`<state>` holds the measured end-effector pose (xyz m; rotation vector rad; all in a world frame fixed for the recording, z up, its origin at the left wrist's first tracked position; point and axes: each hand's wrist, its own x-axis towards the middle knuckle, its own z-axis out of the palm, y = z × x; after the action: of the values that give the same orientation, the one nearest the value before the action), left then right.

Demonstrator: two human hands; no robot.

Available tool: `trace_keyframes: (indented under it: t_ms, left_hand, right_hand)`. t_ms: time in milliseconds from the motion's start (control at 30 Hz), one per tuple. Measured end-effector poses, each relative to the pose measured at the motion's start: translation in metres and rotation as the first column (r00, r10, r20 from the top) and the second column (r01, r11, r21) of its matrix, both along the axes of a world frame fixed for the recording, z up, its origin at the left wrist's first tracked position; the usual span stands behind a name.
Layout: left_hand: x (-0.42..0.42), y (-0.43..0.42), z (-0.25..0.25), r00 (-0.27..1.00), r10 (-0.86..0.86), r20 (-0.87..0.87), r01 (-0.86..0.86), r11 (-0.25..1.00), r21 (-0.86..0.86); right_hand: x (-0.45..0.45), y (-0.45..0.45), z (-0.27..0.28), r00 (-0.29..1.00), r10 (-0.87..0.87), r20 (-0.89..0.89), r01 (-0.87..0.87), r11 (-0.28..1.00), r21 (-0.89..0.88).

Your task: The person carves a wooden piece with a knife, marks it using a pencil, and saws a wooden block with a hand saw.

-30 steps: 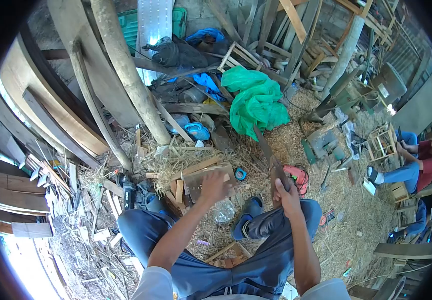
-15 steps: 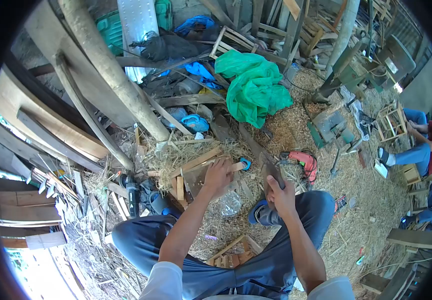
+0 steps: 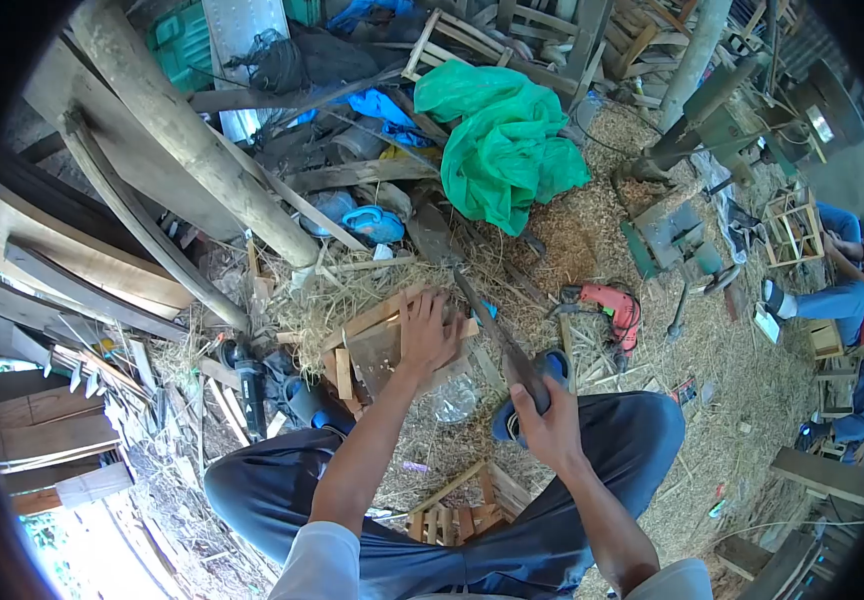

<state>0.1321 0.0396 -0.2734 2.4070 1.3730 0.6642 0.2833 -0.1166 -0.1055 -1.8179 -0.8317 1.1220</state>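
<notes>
My left hand (image 3: 427,335) lies with its fingers stretched out and spread over a small wooden strip (image 3: 468,328). Under that hand is a flat wooden board (image 3: 372,352), with a longer wood batten (image 3: 377,315) along its far side. My right hand (image 3: 550,428) is wrapped around the thick brown end of a long machete-like tool (image 3: 497,335). Its narrow end points forward and left, to the right of the board. A short wood block (image 3: 343,373) stands at the board's left. Clear crumpled plastic (image 3: 455,398) lies just in front of my body.
A red power drill (image 3: 614,310) lies on the straw to the right. A black angle grinder (image 3: 250,385) is at the left. Green plastic sheeting (image 3: 507,150) lies ahead. Another person (image 3: 837,290) sits at the far right near a wooden frame (image 3: 792,232). A slatted wooden piece (image 3: 462,520) lies between my legs.
The tool in my right hand has swung so its narrow side faces me and its tip points further left. My left hand's fingers have spread further forward. The whole view has shifted slightly.
</notes>
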Motion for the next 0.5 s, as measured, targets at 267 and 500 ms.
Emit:
trace_keyframes:
  t_ms: [267, 500]
  left_hand:
    - [-0.001, 0.002, -0.007, 0.983, -0.022, -0.180, 0.009, 0.998, -0.068]
    - [-0.002, 0.008, -0.015, 0.948, -0.047, -0.316, 0.019, 0.995, -0.094]
  right_hand:
    - [-0.019, 0.000, 0.013, 0.976, 0.124, 0.179, -0.102, 0.987, -0.127]
    - [-0.035, -0.005, -0.018, 0.971, 0.152, 0.186, -0.137, 0.986, -0.094]
